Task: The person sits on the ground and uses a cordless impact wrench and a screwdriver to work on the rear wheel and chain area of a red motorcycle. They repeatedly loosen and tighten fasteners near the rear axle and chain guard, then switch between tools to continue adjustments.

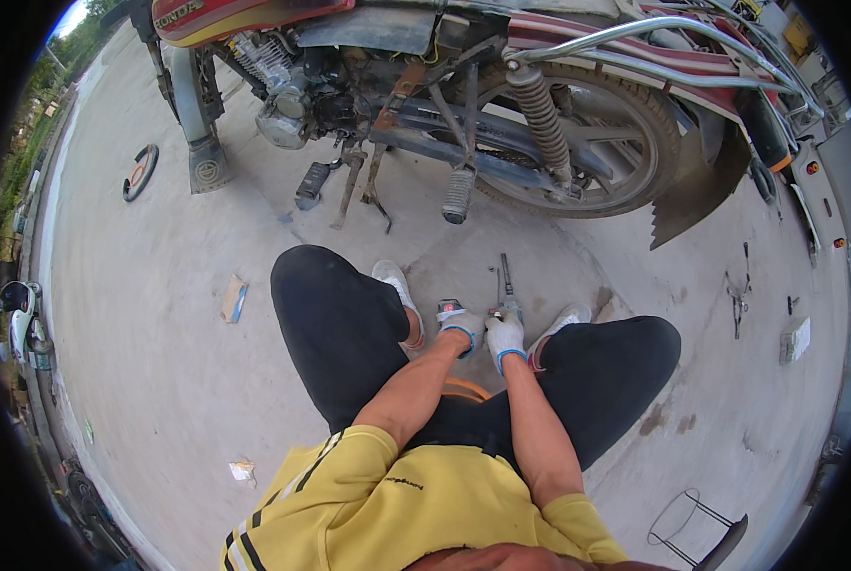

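Both my hands wear white work gloves with blue cuffs and are close together between my knees, above the concrete floor. My left hand is at a dark battery pack with a red mark on it. At the rear of a power tool with a long socket shaft pointing away from me is my right hand. The fingers are small in view, and their exact hold is partly hidden. A thin rod lies beside the shaft. Beyond my feet stands a red Honda motorcycle.
An inner tube or hose loop and a flattened cardboard box lie at the left. Hand tools and a white box are on the floor at the right. Behind, at the lower right, is a metal-legged stool.
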`<action>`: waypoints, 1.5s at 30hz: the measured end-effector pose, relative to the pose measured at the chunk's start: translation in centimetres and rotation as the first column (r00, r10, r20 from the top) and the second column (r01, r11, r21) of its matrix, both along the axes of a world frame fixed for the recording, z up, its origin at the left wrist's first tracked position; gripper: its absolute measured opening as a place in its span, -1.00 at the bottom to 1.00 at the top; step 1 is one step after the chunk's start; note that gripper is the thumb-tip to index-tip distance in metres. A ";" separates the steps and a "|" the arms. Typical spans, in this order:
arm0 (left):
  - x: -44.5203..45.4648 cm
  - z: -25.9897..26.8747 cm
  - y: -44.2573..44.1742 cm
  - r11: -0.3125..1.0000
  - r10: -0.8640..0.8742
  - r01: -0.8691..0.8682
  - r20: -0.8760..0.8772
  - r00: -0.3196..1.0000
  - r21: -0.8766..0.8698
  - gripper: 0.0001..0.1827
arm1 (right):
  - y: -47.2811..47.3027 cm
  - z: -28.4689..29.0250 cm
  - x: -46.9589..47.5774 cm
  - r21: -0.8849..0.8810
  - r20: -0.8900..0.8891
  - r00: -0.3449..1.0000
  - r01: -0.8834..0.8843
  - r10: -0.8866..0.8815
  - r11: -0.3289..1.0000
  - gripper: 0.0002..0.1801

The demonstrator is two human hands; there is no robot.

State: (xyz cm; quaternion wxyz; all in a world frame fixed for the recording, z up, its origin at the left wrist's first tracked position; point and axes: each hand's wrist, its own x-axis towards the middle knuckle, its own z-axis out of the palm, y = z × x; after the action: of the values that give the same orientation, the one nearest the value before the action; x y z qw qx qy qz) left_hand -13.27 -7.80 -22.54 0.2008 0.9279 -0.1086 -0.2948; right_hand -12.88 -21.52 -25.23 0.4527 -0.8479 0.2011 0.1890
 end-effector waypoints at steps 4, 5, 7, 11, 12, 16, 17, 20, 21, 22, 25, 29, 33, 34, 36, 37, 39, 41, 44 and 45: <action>2.0 1.6 0.3 0.954 0.278 -0.280 -0.034 0.960 -0.105 -0.60 | 0.5 1.7 -0.3 0.084 0.000 0.993 0.114 -0.115 0.990 -0.42; 3.2 2.1 0.3 0.916 0.372 -0.371 -0.024 0.928 -0.155 -0.61 | 0.7 2.3 -0.4 0.107 -0.009 0.989 0.145 -0.145 0.984 -0.41; 6.3 2.9 0.9 0.830 0.521 -0.497 0.036 0.853 -0.254 -0.61 | 0.5 3.6 -0.8 0.186 -0.089 0.977 0.206 -0.192 0.961 -0.40; 13.4 4.0 3.2 0.846 0.532 -0.359 0.572 0.624 -0.394 -0.43 | 0.5 5.4 -1.6 0.003 0.075 0.995 0.071 -0.071 0.997 -0.37; 15.1 4.2 3.7 0.862 0.506 -0.312 0.667 0.547 -0.399 -0.37 | 0.4 5.7 -1.7 0.055 0.039 0.996 0.073 -0.075 0.996 -0.37; 19.4 4.8 4.6 0.927 0.312 -0.369 0.670 0.674 -0.060 -0.07 | 0.3 6.1 -1.6 0.036 0.064 0.998 -0.013 0.011 0.999 -0.35; 19.8 4.9 4.6 0.929 0.287 -0.368 0.690 0.665 -0.032 -0.09 | 0.3 6.1 -1.5 0.037 0.086 0.996 -0.032 0.029 0.999 -0.35; 20.6 4.9 4.8 0.931 0.278 -0.361 0.757 0.591 -0.061 -0.15 | 0.2 6.1 -1.4 0.009 0.045 0.998 -0.046 0.046 0.999 -0.36; 20.8 4.8 4.9 0.931 0.291 -0.357 0.741 0.605 -0.074 -0.18 | 0.2 6.0 -1.3 0.034 0.048 0.998 -0.046 0.044 0.998 -0.36; 20.9 4.6 4.9 0.928 0.311 -0.360 0.730 0.609 -0.095 -0.20 | 0.2 6.0 -1.4 0.042 0.036 0.999 -0.037 0.035 0.998 -0.37; 21.6 4.1 5.1 0.935 0.245 -0.347 0.839 0.485 -0.072 -0.27 | 0.1 5.7 -1.4 -0.025 0.075 0.995 -0.066 0.067 0.998 -0.38; 22.3 3.2 5.6 0.930 0.265 -0.360 0.807 0.528 -0.070 -0.33 | 0.2 5.6 -1.1 0.011 0.078 0.995 -0.060 0.059 0.998 -0.39; 23.1 2.5 6.1 0.921 0.318 -0.351 0.847 0.426 -0.169 -0.44 | 0.6 6.6 -0.1 0.041 0.135 0.991 -0.013 0.007 0.999 -0.42; 23.2 2.3 6.3 0.909 0.374 -0.351 0.814 0.444 -0.226 -0.47 | 0.7 7.1 0.3 0.115 0.155 0.987 0.014 -0.032 0.993 -0.44; 23.3 2.4 6.4 0.898 0.352 -0.390 0.865 0.357 -0.204 -0.51 | 0.7 8.2 0.9 0.302 0.098 0.986 0.099 -0.134 0.948 -0.46; 23.2 2.6 6.6 0.896 0.380 -0.362 0.867 0.322 -0.258 -0.51 | 0.7 8.6 1.3 0.201 0.216 0.970 0.065 -0.109 0.977 -0.47; 22.8 3.4 6.8 0.844 0.532 -0.298 0.766 0.361 -0.445 -0.49 | 0.6 9.3 2.0 0.070 0.484 0.875 -0.006 -0.029 0.998 -0.50; 22.4 4.4 6.8 0.822 0.569 -0.277 0.699 0.433 -0.498 -0.49 | 0.7 9.5 2.9 0.013 0.458 0.889 0.014 -0.018 1.000 -0.53; 21.7 5.1 6.7 0.915 0.384 -0.313 0.790 0.478 -0.255 -0.52 | 1.2 8.9 4.5 0.016 0.394 0.915 0.083 -0.082 0.996 -0.56; 21.7 4.9 6.8 0.940 0.266 -0.310 0.878 0.399 -0.144 -0.51 | 1.5 8.5 5.0 -0.043 0.430 0.902 0.070 -0.045 0.997 -0.57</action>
State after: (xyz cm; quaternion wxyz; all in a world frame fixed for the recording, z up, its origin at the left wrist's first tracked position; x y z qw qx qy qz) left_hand 8.44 -1.02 -17.68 0.1427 0.9521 -0.0293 0.2689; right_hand -7.87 -20.06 -16.75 0.4666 -0.8750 0.1270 -0.0211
